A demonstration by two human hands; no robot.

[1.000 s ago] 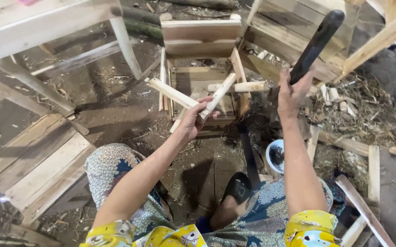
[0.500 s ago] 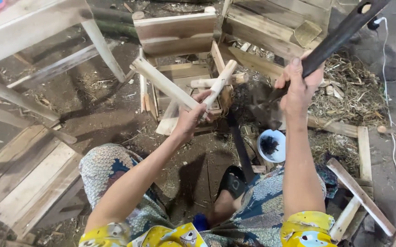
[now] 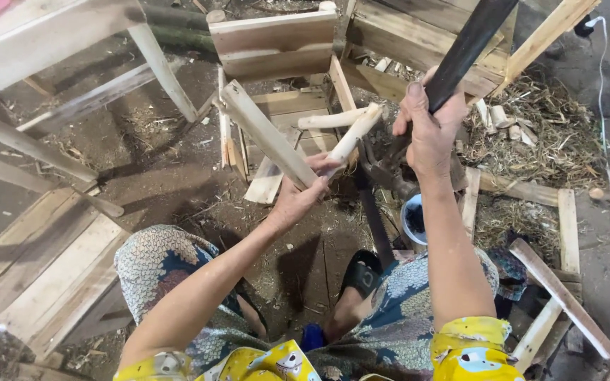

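Observation:
My left hand (image 3: 303, 192) grips a flat wooden slat (image 3: 263, 134) that slants up to the left, together with a round peeled stick (image 3: 351, 137) that points up to the right. Just to the right, my right hand (image 3: 428, 134) is closed around a long dark tool handle (image 3: 468, 46) that rises toward the top edge. The tool's dark head (image 3: 382, 166) sits low beside the peeled stick; its exact shape is hard to tell. A second pale round stick (image 3: 326, 120) lies behind them.
A small wooden seat frame (image 3: 277, 42) stands ahead, more chair frames (image 3: 425, 56) behind it. Slatted wooden panels (image 3: 44, 268) lie at the left, loose slats (image 3: 566, 296) at the right. A small round bowl (image 3: 414, 220), wood shavings (image 3: 531, 137), a white cable (image 3: 609, 141) and my sandalled foot (image 3: 361, 274) are nearby.
My right hand and the dark handle have come closer to the sticks in my left hand. The slat and peeled stick have stayed in my left hand's grip.

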